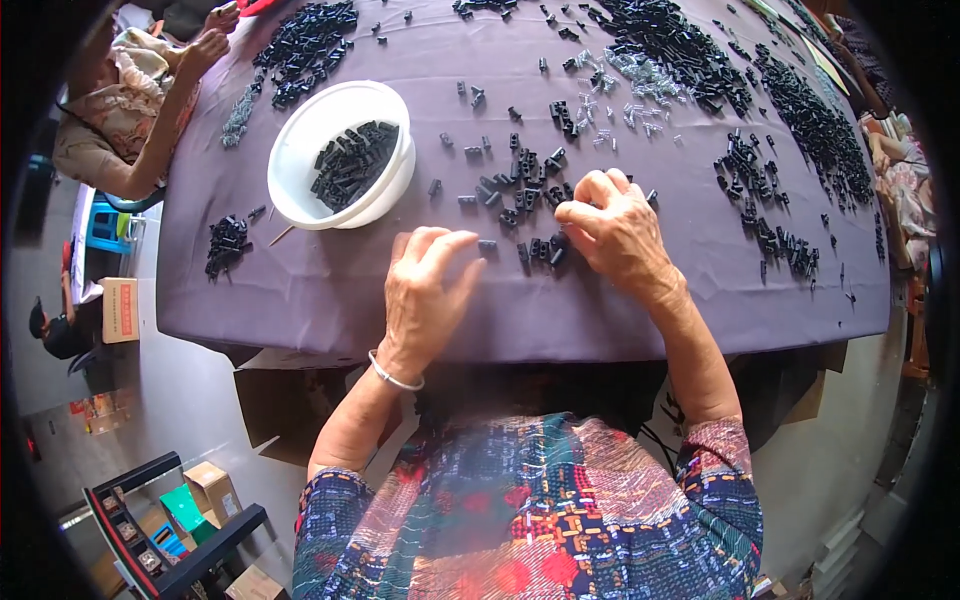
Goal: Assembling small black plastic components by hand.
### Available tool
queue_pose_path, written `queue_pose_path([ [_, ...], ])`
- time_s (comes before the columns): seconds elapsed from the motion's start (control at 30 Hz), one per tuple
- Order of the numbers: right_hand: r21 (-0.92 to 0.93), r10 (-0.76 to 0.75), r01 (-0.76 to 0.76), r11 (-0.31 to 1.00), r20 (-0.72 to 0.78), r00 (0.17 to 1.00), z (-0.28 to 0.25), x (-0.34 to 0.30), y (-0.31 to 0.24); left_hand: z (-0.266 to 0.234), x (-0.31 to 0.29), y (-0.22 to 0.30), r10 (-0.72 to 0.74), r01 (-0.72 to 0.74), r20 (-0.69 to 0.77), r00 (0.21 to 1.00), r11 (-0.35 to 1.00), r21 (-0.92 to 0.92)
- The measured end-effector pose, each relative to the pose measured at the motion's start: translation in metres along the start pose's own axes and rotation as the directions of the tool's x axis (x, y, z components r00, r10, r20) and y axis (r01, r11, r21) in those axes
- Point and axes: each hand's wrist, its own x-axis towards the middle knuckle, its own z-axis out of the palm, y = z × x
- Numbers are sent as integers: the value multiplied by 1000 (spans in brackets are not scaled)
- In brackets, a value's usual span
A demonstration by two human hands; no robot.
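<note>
My left hand [430,285] is just above the purple tablecloth with its thumb and fingers apart, holding nothing that I can see. A small dark cylindrical piece [487,244] lies just past its fingertips. My right hand [622,235] is closed, fingers curled in and thumb pressed against them; whatever they pinch is hidden. Beside its fingertips is a loose cluster of small black plastic parts [525,170], some with round holes. A white plastic tub [392,196], holding many dark cylindrical pieces [352,165], stands to the left of the cluster.
Big heaps of black parts lie at the far left [305,50], far middle [670,45] and right [815,120]. Clear small pieces [640,75] are scattered near the middle heap. A small black pile [228,247] sits left of the tub. Another person's hands [210,40] show at far left.
</note>
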Motion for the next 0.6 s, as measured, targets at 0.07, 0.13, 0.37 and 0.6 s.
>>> queue_pose_path([
  [0.07,-9,-12,12,1000,2,1000,4,1,2,3,-1,-4,-46,46,22,999,999,-13],
  [0.13,-57,-28,29,998,14,1000,6,0,2,3,-3,-9,-91,93,46,995,995,-25],
  [0.37,254,-3,50,966,-182,983,-12,-14,-22,3,10,-7,-26,27,32,999,999,-28],
  [0.6,455,104,-66,888,-59,993,-7,-34,-42,12,14,-7,137,-145,103,985,986,81],
])
